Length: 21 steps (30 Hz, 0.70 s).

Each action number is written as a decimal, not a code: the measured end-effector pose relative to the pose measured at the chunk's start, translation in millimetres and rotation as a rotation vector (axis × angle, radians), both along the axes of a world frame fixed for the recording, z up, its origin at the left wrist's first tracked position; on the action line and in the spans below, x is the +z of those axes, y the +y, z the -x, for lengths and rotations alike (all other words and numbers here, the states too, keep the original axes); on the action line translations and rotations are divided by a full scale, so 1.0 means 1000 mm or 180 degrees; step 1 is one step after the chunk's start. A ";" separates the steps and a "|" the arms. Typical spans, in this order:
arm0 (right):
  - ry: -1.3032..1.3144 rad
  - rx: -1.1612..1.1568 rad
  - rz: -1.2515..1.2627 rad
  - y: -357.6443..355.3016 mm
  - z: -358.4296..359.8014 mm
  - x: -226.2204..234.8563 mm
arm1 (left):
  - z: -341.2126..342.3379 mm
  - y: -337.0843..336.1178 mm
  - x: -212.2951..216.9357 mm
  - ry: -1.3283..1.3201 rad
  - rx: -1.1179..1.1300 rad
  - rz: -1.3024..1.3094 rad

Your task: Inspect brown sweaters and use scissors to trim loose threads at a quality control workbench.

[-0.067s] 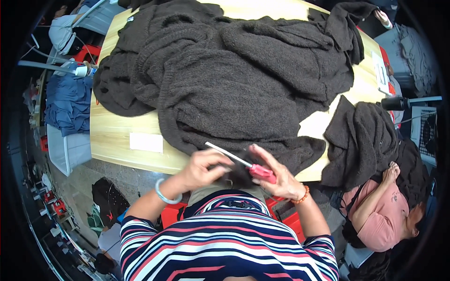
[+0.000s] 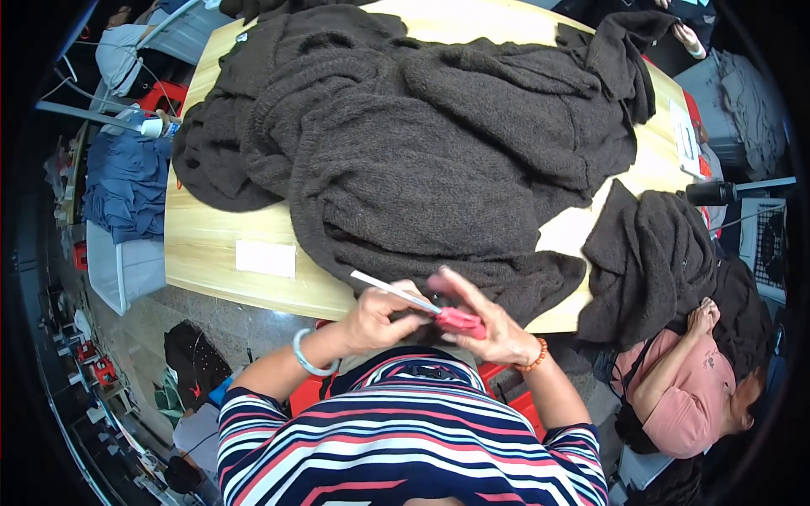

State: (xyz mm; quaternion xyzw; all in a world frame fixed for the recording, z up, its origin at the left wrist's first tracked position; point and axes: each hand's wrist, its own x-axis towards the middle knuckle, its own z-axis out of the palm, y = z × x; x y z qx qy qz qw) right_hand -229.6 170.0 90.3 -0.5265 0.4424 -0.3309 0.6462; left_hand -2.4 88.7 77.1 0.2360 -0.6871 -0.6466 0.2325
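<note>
My right hand (image 2: 498,331) holds a red-handled tool (image 2: 461,322) against its palm, the fingers partly stretched and blurred. From the handle a thin pale shaft slants up and left, past my left hand. With its fingers curled into a pinch, my left hand (image 2: 378,319) is close beside the shaft; what they grip, if anything, is hidden. Both hands are at the table's near edge, in front of a large heap of dark brown knitted garments (image 2: 422,185).
The pale wooden table (image 2: 211,228) bears a white paper label (image 2: 266,258). Another dark knit (image 2: 650,253) hangs over its right corner, beside a person in pink (image 2: 692,379). At left stands a white bin (image 2: 126,270) with blue garments (image 2: 126,185). Another person's hand (image 2: 688,38) holds cloth at far right.
My right hand and the red-handled tool have shifted slightly left and down. My left hand has moved right, closer to the tool, its fingers more drawn together.
</note>
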 end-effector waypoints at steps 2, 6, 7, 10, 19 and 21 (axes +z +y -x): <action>-0.0401 0.0118 -0.0173 -0.002 -0.008 0.006 | 0.004 0.008 -0.001 0.0135 0.0201 0.0122; 0.0519 0.0355 0.0347 0.007 0.009 0.020 | -0.007 0.000 -0.007 -0.0453 -0.0262 0.1420; 0.0555 0.0217 0.0351 0.014 0.019 0.023 | -0.012 -0.011 -0.010 -0.0835 -0.0417 0.2241; 0.0736 -0.0326 0.0378 0.041 0.055 0.042 | -0.042 -0.052 -0.039 -0.2386 -0.0540 0.3046; 0.1771 -0.3698 0.1084 0.156 0.182 0.106 | -0.019 -0.106 -0.034 -0.3191 0.0325 0.4238; 0.2021 -0.4021 0.1438 0.179 0.219 0.111 | 0.029 -0.079 -0.011 -0.2824 -0.0377 0.2646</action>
